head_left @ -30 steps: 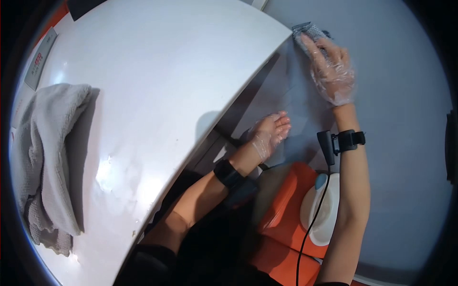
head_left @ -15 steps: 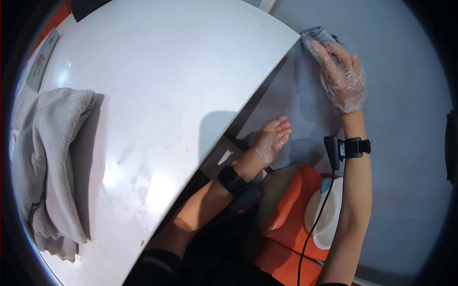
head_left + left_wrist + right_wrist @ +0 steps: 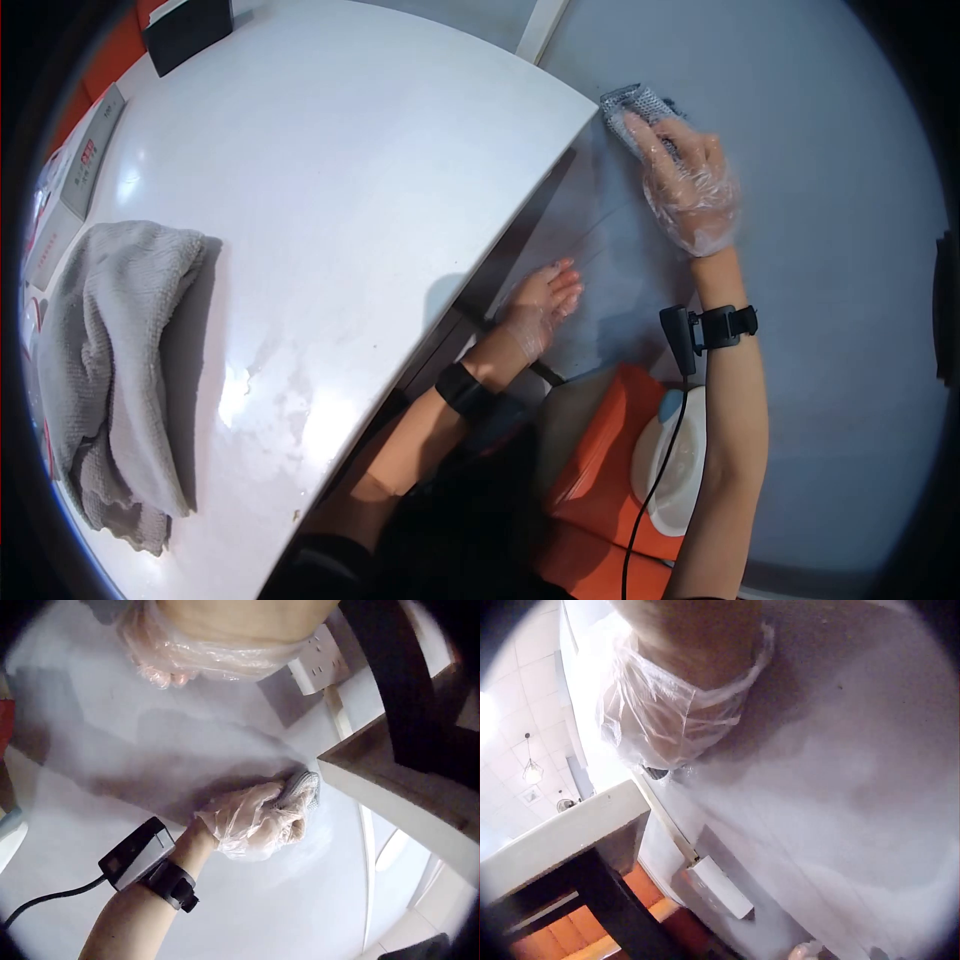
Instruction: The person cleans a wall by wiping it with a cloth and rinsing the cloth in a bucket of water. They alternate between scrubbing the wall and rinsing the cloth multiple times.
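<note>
Grey and bumpy, the small mesh cloth (image 3: 632,105) is bunched up under our right hand (image 3: 685,190). That hand wears a thin clear plastic glove. Its fingers curl round the cloth and push it onto the smooth grey-blue wall (image 3: 830,200). The cloth is right beside the far corner of the shiny white table top (image 3: 330,170). We think we grip it tight so it does not slip when it rubs the wall.

Our left hand (image 3: 535,305) has a clear glove too, but it holds nothing. Its fingers lie straight and flat on the wall, lower down, just under the table's long edge. It looks like it props us up as we lean in. A white wall socket (image 3: 324,664) sits near that hand.

A rumpled grey towel (image 3: 110,360) lies by the table's left edge, well away from both hands.
</note>
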`<control>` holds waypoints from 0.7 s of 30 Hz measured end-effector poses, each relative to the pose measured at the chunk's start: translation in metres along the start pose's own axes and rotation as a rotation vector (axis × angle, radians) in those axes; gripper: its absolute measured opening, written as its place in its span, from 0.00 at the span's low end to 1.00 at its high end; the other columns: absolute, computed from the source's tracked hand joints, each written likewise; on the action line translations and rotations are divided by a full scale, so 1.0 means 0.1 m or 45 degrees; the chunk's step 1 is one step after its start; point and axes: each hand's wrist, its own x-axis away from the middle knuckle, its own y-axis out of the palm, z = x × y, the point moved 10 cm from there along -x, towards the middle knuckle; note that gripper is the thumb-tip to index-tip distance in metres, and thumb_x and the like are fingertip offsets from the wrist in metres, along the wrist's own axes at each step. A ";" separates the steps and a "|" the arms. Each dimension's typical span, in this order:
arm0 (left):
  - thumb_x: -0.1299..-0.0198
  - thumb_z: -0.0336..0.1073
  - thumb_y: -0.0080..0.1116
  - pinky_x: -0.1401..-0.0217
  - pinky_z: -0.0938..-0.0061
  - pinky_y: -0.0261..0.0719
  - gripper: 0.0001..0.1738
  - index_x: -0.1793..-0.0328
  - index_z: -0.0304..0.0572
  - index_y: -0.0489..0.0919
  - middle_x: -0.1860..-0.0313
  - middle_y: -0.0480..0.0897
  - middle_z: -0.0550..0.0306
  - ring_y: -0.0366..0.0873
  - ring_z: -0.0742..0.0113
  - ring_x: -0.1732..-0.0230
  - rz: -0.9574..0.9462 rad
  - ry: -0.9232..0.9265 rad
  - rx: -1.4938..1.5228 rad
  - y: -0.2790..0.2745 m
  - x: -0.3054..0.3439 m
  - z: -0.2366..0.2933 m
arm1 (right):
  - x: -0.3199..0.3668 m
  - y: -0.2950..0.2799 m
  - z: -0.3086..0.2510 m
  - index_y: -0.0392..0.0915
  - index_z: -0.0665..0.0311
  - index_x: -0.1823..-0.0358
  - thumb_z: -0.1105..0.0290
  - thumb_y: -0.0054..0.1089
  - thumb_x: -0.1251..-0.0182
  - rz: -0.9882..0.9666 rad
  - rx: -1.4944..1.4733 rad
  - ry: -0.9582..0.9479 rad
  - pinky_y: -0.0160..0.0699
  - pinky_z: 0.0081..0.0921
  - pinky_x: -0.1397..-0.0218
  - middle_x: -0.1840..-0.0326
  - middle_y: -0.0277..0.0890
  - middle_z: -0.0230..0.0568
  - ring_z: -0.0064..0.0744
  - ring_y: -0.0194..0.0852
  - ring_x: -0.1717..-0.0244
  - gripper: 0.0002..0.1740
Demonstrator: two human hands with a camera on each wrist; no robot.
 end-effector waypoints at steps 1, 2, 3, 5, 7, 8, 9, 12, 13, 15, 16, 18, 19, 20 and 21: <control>0.32 0.41 0.52 0.49 0.73 0.76 0.17 0.42 0.43 0.75 0.48 0.77 0.55 0.77 0.63 0.50 -0.007 -0.002 -0.007 -0.02 -0.01 -0.01 | 0.00 0.01 -0.02 0.78 0.43 0.42 0.76 0.64 0.53 -0.017 -0.008 -0.002 0.78 0.26 0.67 0.53 0.73 0.22 0.30 0.68 0.65 0.33; 0.32 0.40 0.52 0.50 0.73 0.76 0.17 0.42 0.42 0.74 0.48 0.77 0.55 0.77 0.63 0.50 -0.013 -0.004 -0.016 -0.04 -0.03 -0.01 | 0.01 0.03 -0.03 0.78 0.43 0.41 0.76 0.64 0.53 -0.034 -0.015 -0.003 0.78 0.26 0.66 0.53 0.73 0.22 0.30 0.68 0.65 0.33; 0.32 0.40 0.52 0.50 0.73 0.76 0.17 0.42 0.42 0.74 0.48 0.77 0.55 0.77 0.63 0.50 -0.017 -0.003 -0.016 -0.06 -0.06 -0.01 | 0.01 0.03 -0.03 0.78 0.43 0.41 0.76 0.64 0.53 -0.032 -0.011 -0.005 0.78 0.26 0.66 0.53 0.73 0.22 0.30 0.68 0.65 0.33; 0.32 0.39 0.53 0.52 0.75 0.77 0.16 0.42 0.41 0.74 0.48 0.76 0.54 0.77 0.63 0.51 -0.083 0.009 -0.009 -0.05 -0.16 -0.01 | 0.06 0.08 0.00 0.77 0.45 0.41 0.76 0.63 0.53 -0.078 -0.061 0.031 0.79 0.26 0.65 0.48 0.74 0.22 0.31 0.68 0.65 0.33; 0.32 0.39 0.53 0.52 0.75 0.77 0.16 0.43 0.40 0.74 0.49 0.77 0.54 0.77 0.64 0.52 -0.095 0.016 0.013 -0.04 -0.14 -0.02 | 0.05 0.11 0.00 0.77 0.45 0.41 0.77 0.63 0.53 -0.089 -0.029 0.050 0.79 0.26 0.65 0.45 0.74 0.23 0.30 0.68 0.65 0.33; 0.32 0.39 0.53 0.53 0.75 0.77 0.15 0.44 0.40 0.74 0.49 0.77 0.54 0.77 0.64 0.53 -0.107 0.027 0.036 -0.03 -0.12 -0.01 | 0.02 0.13 0.01 0.77 0.45 0.41 0.77 0.62 0.52 -0.097 0.001 0.068 0.79 0.26 0.64 0.43 0.75 0.23 0.30 0.68 0.64 0.32; 0.32 0.39 0.53 0.53 0.75 0.77 0.15 0.44 0.40 0.74 0.49 0.77 0.54 0.77 0.64 0.53 -0.117 0.075 0.081 -0.08 0.11 0.11 | -0.26 0.02 -0.15 0.77 0.45 0.41 0.77 0.62 0.52 -0.062 -0.017 0.014 0.79 0.26 0.64 0.43 0.75 0.23 0.30 0.68 0.64 0.32; 0.31 0.41 0.50 0.55 0.76 0.77 0.15 0.44 0.43 0.75 0.52 0.78 0.56 0.77 0.66 0.54 -0.045 0.018 0.020 -0.08 0.14 0.04 | -0.43 0.05 -0.13 0.77 0.45 0.41 0.77 0.61 0.51 -0.044 0.036 -0.032 0.80 0.26 0.63 0.40 0.74 0.23 0.31 0.69 0.64 0.31; 0.31 0.42 0.52 0.55 0.75 0.77 0.15 0.45 0.43 0.75 0.53 0.78 0.56 0.77 0.66 0.54 -0.053 0.020 0.011 -0.07 0.16 0.04 | -0.55 0.02 -0.10 0.77 0.46 0.42 0.76 0.60 0.50 -0.008 0.128 -0.053 0.80 0.26 0.63 0.41 0.75 0.24 0.32 0.69 0.63 0.30; 0.32 0.43 0.53 0.55 0.75 0.78 0.15 0.45 0.43 0.75 0.53 0.79 0.56 0.78 0.66 0.54 -0.065 0.030 0.011 -0.04 0.17 0.08 | -0.82 0.02 -0.02 0.78 0.47 0.44 0.76 0.59 0.49 0.036 0.218 -0.083 0.81 0.26 0.62 0.42 0.75 0.24 0.33 0.70 0.63 0.28; 0.32 0.41 0.53 0.52 0.75 0.77 0.16 0.43 0.42 0.74 0.52 0.78 0.56 0.77 0.65 0.53 -0.049 0.029 0.019 -0.04 0.18 0.10 | -0.98 0.01 0.04 0.78 0.49 0.46 0.76 0.59 0.49 0.089 0.184 -0.061 0.82 0.26 0.62 0.42 0.75 0.26 0.34 0.71 0.61 0.26; 0.32 0.40 0.53 0.49 0.74 0.77 0.17 0.42 0.40 0.73 0.50 0.77 0.55 0.77 0.65 0.53 -0.033 0.031 0.029 -0.07 0.15 0.13 | -1.10 0.01 0.03 0.79 0.50 0.48 0.76 0.58 0.48 0.144 0.148 -0.041 0.82 0.27 0.61 0.43 0.75 0.27 0.34 0.72 0.60 0.23; 0.32 0.40 0.54 0.49 0.75 0.76 0.17 0.42 0.41 0.73 0.50 0.77 0.55 0.77 0.65 0.52 -0.083 0.067 0.075 -0.07 0.11 0.18 | -1.13 0.12 -0.05 0.79 0.52 0.50 0.76 0.58 0.48 0.031 0.134 -0.079 0.83 0.28 0.61 0.43 0.75 0.28 0.35 0.73 0.59 0.21; 0.32 0.40 0.54 0.50 0.75 0.76 0.17 0.42 0.41 0.73 0.50 0.77 0.56 0.78 0.65 0.52 -0.133 0.099 0.122 -0.06 0.09 0.21 | -1.12 0.22 -0.10 0.79 0.53 0.52 0.76 0.57 0.48 -0.086 0.120 -0.116 0.84 0.29 0.60 0.43 0.75 0.28 0.35 0.74 0.58 0.19; 0.32 0.40 0.54 0.50 0.75 0.76 0.17 0.42 0.41 0.73 0.50 0.77 0.56 0.78 0.65 0.52 -0.135 0.098 0.127 -0.06 0.08 0.24 | -1.05 0.25 -0.13 0.79 0.53 0.52 0.76 0.57 0.48 -0.088 0.120 -0.122 0.84 0.29 0.60 0.43 0.75 0.28 0.35 0.74 0.58 0.19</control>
